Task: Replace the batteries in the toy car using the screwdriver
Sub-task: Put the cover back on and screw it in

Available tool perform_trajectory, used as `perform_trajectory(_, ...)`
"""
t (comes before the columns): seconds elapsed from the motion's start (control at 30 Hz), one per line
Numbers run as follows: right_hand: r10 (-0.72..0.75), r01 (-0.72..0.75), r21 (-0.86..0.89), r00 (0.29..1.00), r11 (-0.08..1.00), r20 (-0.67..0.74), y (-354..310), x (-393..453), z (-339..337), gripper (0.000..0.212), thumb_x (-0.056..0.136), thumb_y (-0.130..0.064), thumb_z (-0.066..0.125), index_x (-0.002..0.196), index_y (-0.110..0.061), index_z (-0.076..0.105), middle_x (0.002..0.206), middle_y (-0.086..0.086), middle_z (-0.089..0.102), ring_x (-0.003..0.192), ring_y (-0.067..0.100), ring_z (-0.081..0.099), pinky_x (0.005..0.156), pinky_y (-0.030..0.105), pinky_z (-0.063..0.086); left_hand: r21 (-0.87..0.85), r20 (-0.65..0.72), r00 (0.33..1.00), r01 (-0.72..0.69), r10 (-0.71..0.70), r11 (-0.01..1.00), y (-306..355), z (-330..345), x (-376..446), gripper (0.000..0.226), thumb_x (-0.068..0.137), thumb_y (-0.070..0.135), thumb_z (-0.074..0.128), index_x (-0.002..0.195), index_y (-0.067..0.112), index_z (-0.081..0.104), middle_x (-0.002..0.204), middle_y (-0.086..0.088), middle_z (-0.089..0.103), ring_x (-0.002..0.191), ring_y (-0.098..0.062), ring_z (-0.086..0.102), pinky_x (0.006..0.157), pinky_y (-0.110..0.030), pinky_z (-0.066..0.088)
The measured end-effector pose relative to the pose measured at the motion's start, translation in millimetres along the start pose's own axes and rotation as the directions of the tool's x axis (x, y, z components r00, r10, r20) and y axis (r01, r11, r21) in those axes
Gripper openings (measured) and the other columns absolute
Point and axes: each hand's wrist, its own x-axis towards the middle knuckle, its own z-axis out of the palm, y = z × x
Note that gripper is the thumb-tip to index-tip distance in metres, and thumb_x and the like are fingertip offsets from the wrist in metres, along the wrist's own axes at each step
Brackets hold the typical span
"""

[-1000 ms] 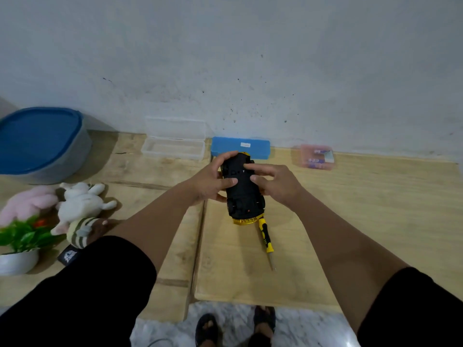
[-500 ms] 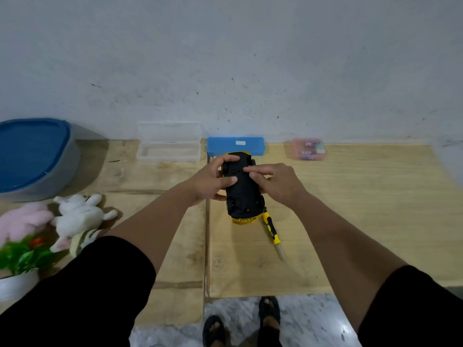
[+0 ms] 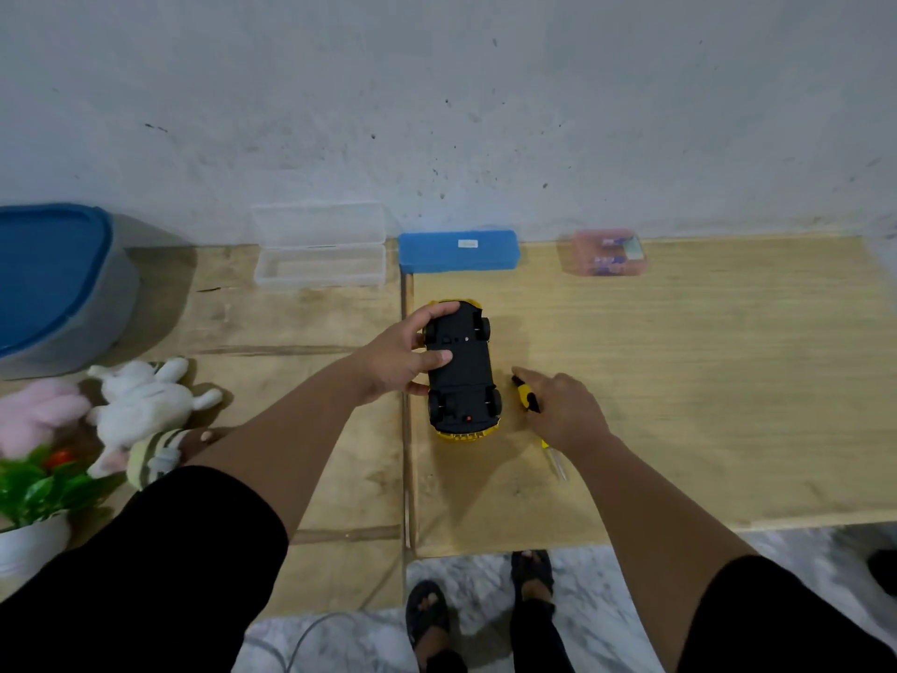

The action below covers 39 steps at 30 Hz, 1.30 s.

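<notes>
Head view: toy car (image 3: 461,369) lies upside down (black underside up, yellow body beneath) on the wooden table (image 3: 704,381). Left hand (image 3: 398,359) grips its left side, thumb and fingers curled round it. Right hand (image 3: 565,410) covers the yellow-black screwdriver (image 3: 526,399) just beside the car; whether it grips cannot be told.

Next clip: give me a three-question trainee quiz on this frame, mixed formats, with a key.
1. True or false: the toy car lies wheels up.
2. Which hand grips the car? A) left hand B) right hand
3. Fill in: the right hand's fingers are on the yellow and black ____.

Key: 1 true; 2 A; 3 screwdriver. Whether that hand has closed on it cannot be told.
</notes>
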Motion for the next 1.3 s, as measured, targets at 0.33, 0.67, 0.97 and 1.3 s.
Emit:
perform_trajectory(0.33, -0.016, 0.197, 0.382, 0.903, 0.903, -0.43, -43, 13, -68, 0.067, 0.091, -0.006, 0.052, 0.143, -0.041, 0.028, 0.103, 0.006, 0.056, 0.08, 0.016, 0.056, 0.076, 0.013, 0.037, -0.026, 0.001, 1.0, 0.022, -0.022, 0.999, 6, 1, -2, 0.054, 0.093, 0.007, 0.056, 0.129, 0.044, 0.042, 0.132, -0.003, 0.046, 0.114, -0.025, 0.053, 0.071, -0.033, 0.054)
perform_trajectory(0.67, 0.15, 0.319, 0.724, 0.852, 0.611, -0.502, -75, 17, -87, 0.076, 0.085, -0.001, 0.061, 0.143, -0.038, 0.028, 0.096, -0.001, 0.056, 0.094, 0.02, 0.063, 0.085, 0.044, 0.056, -0.04, -0.011, 1.0, 0.011, -0.012, 0.999, 11, 4, -3, 0.053, 0.092, 0.006, 0.056, 0.122, 0.047, 0.043, 0.133, -0.005, 0.044, 0.12, -0.031, 0.048, 0.092, -0.052, 0.049)
perform_trajectory(0.97, 0.15, 0.308, 0.723, 0.857, 0.618, -0.493, -80, 20, -82, 0.074, 0.086, -0.001, 0.062, 0.142, -0.036, 0.03, 0.097, -0.001, 0.055, 0.091, 0.02, 0.066, 0.086, 0.043, 0.056, -0.059, -0.007, 1.0, 0.025, -0.026, 0.998, 13, -1, -7, 0.053, 0.092, 0.005, 0.056, 0.126, 0.043, 0.041, 0.129, -0.005, 0.045, 0.117, -0.031, 0.05, 0.084, -0.045, 0.049)
perform_trajectory(1.3, 0.137, 0.313, 0.714, 0.857, 0.626, -0.497, -82, 22, -82, 0.074, 0.085, 0.0, 0.062, 0.142, -0.036, 0.031, 0.094, -0.001, 0.054, 0.089, 0.021, 0.066, 0.084, 0.043, 0.056, -0.064, -0.005, 1.0, 0.023, -0.024, 0.998, 15, -4, -7, 0.053, 0.093, 0.006, 0.056, 0.127, 0.044, 0.041, 0.131, -0.004, 0.045, 0.115, -0.029, 0.052, 0.085, -0.045, 0.05)
